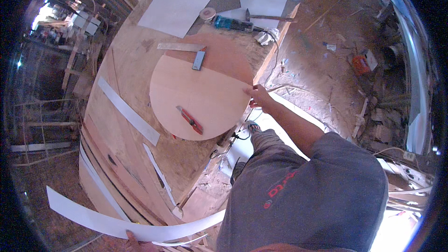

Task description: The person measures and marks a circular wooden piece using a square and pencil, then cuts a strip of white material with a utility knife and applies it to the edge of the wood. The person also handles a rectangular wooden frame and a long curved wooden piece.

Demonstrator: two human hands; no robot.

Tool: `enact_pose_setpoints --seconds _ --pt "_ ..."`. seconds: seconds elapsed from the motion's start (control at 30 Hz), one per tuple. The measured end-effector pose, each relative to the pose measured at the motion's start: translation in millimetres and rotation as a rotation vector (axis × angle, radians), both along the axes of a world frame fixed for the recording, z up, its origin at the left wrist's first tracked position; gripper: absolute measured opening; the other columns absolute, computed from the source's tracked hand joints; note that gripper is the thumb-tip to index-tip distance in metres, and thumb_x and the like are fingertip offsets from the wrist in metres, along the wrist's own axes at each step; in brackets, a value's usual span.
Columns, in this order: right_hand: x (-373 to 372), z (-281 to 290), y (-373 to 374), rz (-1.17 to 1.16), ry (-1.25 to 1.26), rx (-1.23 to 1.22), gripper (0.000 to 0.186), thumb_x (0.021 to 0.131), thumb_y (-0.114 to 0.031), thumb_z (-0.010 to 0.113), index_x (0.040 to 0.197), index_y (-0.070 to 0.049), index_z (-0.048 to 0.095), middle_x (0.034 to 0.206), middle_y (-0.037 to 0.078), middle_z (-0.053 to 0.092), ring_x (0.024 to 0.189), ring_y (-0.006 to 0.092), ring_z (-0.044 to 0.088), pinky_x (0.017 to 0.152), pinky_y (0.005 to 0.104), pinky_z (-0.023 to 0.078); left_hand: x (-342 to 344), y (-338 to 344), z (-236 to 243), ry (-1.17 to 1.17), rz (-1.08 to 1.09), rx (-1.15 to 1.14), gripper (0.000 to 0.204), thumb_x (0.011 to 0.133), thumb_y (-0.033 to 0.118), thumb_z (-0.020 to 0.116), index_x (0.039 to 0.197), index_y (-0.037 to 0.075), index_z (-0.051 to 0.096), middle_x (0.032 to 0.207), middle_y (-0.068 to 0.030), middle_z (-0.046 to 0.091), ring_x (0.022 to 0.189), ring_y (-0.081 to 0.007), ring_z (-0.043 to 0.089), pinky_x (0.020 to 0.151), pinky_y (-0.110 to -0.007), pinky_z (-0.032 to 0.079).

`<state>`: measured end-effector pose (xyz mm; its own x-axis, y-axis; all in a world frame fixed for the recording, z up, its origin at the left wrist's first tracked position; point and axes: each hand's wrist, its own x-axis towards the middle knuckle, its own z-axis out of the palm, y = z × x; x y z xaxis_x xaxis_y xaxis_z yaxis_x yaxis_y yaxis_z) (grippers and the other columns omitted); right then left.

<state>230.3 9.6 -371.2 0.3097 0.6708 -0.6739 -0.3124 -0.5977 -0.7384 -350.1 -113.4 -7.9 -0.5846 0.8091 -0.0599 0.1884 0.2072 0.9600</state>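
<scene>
A round wooden board (196, 98), pale over its near part and reddish brown over its far part, lies on the workbench. My right hand (260, 99) closes on its right edge, fingers partly hidden. At the lower left, my left hand (135, 241) grips a long, curved white strip (102, 219); most of this hand is out of view. A red utility knife (190, 120) rests on the board's pale part. Across its far part lies a try square, with a metal blade (179, 47) and a blue-grey stock (198, 60).
On the bench (128, 60) are a large white sheet (183, 4), a teal power tool (233, 23) with a cord, a tape roll (207, 14) and a white strip (128, 111). Smaller sheets (262, 4) lie at the far end. Debris litters the floor (322, 42) to the right.
</scene>
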Motion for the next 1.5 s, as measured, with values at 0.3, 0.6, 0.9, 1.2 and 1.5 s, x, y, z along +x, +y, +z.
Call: enact_pose_setpoints --seconds 0.3,0.6,0.9,1.2,1.5 --pt "-49 -1 32 0.141 -0.088 0.303 0.076 0.088 -0.042 0.086 0.135 0.005 0.049 0.119 0.02 0.067 0.082 0.023 0.072 0.066 0.036 0.06 50 29 -18 -0.097 -0.107 -0.057 0.049 0.1 0.018 0.072 0.141 0.0 0.054 0.133 -0.0195 0.06 0.125 -0.0335 0.058 0.107 -0.05 0.05" --pt "-138 26 97 0.294 -0.287 0.289 0.079 0.079 -0.045 0.09 0.132 0.005 0.058 0.115 0.019 0.071 0.107 0.0295 0.069 0.092 0.0405 0.057 76 40 -10 -0.114 -0.171 -0.096 0.047 0.099 0.015 0.072 0.139 -0.002 0.055 0.129 -0.0175 0.062 0.124 -0.0308 0.059 0.106 -0.047 0.051" --pt "-139 26 140 0.834 -0.23 0.153 0.037 0.084 -0.035 0.076 0.102 -0.002 0.075 0.099 0.021 0.075 0.095 0.0347 0.074 0.085 0.0485 0.058 96 27 -23 -0.171 -0.16 -0.071 0.045 0.099 0.013 0.073 0.137 -0.005 0.057 0.124 -0.0155 0.064 0.123 -0.028 0.06 0.104 -0.044 0.051" --pt "-30 43 205 1.109 -1.104 0.108 0.09 0.079 -0.043 0.083 0.157 -0.016 0.047 0.154 0.02 0.053 0.148 0.046 0.042 0.12 0.0675 0.031 151 32 -17 -0.277 -0.189 -0.06 0.039 0.096 0.007 0.076 0.131 -0.006 0.063 0.12 -0.0137 0.072 0.11 -0.0222 0.069 0.096 -0.037 0.057" --pt "29 47 237 1.23 -1.384 0.133 0.099 0.074 -0.04 0.088 0.157 -0.008 0.045 0.15 0.023 0.057 0.137 0.0438 0.054 0.113 0.0561 0.042 78 -33 30 -0.077 0.024 0.012 0.044 0.095 0.006 0.076 0.134 -0.005 0.061 0.125 -0.0128 0.069 0.114 -0.021 0.065 0.1 -0.037 0.051"
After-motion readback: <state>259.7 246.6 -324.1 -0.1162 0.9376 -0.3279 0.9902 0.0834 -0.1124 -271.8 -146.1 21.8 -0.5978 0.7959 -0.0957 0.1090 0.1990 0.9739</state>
